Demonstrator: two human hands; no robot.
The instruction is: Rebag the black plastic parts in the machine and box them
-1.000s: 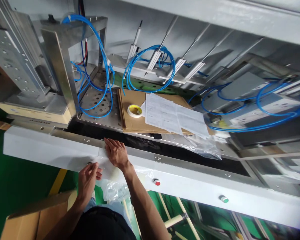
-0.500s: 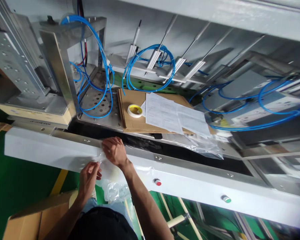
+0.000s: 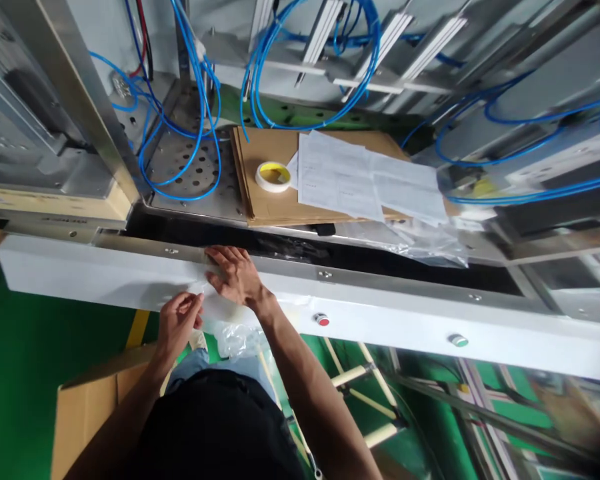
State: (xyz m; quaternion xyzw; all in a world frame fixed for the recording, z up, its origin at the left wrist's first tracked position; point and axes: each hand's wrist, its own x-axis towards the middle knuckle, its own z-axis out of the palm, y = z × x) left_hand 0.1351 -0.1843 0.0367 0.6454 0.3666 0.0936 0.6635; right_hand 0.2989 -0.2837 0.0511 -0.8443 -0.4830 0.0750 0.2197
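Observation:
A clear plastic bag (image 3: 237, 339) hangs down over the front of the white machine beam (image 3: 380, 320). My left hand (image 3: 181, 320) is closed in a pinch at the bag's upper left edge, in front of the beam. Just above and to the right, my right hand (image 3: 236, 275) lies spread, fingers stretched, pressing the plastic against the beam's metal top edge. The part of the bag under my right palm is hidden.
Behind the slot lie flat cardboard sheets (image 3: 275, 209) with a tape roll (image 3: 273, 177) and printed papers (image 3: 340, 175). Blue hoses (image 3: 203, 127) loop above. The beam carries a red button (image 3: 322, 320) and a green button (image 3: 459, 341). A cardboard box (image 3: 87, 413) stands lower left.
My right hand has gone from curled fingers at the plastic to lying flat with fingers spread. My left hand stays pinched close by. The camera view has tilted downward.

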